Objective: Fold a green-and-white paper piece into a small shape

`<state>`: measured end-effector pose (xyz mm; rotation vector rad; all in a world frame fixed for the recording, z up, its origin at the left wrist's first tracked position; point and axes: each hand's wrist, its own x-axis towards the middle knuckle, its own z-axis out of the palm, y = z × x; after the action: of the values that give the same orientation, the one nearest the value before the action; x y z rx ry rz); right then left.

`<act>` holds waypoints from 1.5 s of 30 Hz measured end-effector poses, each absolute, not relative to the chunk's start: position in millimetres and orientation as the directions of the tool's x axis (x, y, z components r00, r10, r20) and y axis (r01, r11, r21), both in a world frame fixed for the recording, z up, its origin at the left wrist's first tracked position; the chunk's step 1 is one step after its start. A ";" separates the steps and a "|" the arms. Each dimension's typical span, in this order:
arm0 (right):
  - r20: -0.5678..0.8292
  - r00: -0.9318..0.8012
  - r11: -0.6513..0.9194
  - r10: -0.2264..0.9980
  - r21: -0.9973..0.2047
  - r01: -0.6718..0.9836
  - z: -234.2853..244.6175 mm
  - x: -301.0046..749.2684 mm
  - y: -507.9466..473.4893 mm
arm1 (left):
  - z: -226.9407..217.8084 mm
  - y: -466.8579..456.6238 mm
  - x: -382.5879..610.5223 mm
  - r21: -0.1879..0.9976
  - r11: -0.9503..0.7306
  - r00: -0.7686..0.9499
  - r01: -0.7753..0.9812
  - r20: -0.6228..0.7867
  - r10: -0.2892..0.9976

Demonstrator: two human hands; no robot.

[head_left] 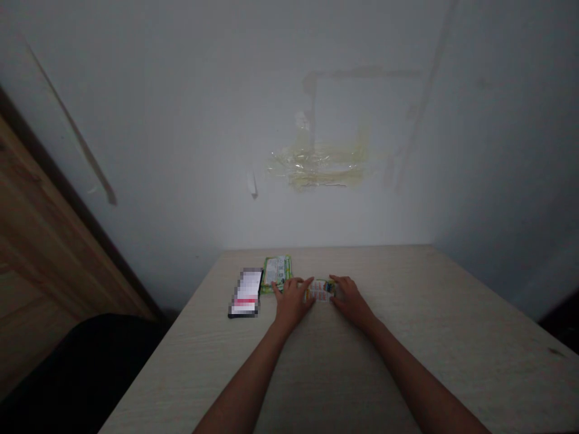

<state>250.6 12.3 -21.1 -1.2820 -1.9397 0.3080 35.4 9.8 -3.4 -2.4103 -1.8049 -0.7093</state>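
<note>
Both of my hands rest on a pale wooden table, near its far middle. Between them lies a small printed packet with orange and white markings. My left hand pinches the packet's left end with thumb and fingers. My right hand holds its right end, fingers curled over it. A green and white packet lies flat just beyond my left hand.
A phone with a lit screen lies left of the green packet. A white wall with yellowed tape residue rises behind the table. A wooden panel stands at the left, a dark shape below it.
</note>
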 end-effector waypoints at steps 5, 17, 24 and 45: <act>0.489 -0.309 0.550 0.816 -0.489 0.677 -19.9 250.2 13.4 | -5.6 8.0 35.1 0.213 -0.393 0.294 0.895 0.381 0.877; 0.426 -0.393 0.574 0.815 -0.502 0.647 -12.0 251.5 11.2 | 8.2 -0.3 35.7 0.261 -0.429 0.332 0.865 0.342 0.879; 0.433 -0.400 0.586 0.808 -0.509 0.631 -16.5 252.7 14.2 | 6.8 -1.8 37.4 0.256 -0.429 0.329 0.866 0.355 0.875; 0.405 -0.438 0.596 0.802 -0.517 0.614 -15.8 255.3 16.5 | 3.5 -0.4 38.5 0.241 -0.498 0.403 0.833 0.352 0.845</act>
<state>255.3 16.5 -15.8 -1.1163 -2.1971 0.3894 38.5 -0.4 3.5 -2.6533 -1.5866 -0.6913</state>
